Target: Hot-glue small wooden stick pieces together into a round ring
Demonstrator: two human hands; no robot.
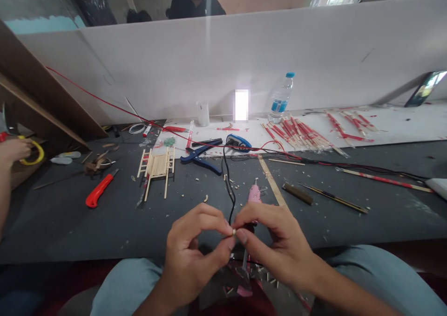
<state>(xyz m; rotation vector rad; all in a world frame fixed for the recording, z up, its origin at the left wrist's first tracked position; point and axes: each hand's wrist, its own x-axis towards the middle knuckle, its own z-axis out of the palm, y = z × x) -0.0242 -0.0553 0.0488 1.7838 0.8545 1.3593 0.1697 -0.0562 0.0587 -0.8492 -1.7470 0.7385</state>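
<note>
Fingertips of the left hand and right hand meet, pinching a tiny pale piece between them. Just beyond the right hand lies a pink glue gun; further left, a small stick ladder and red knife.

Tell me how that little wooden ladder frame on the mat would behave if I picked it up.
The ladder frame is thin sticks glued together, so probably very light and stiff but fragile; a hard pinch might snap a joint. It lies flat on the mat, so it should slide rather than roll.
</note>
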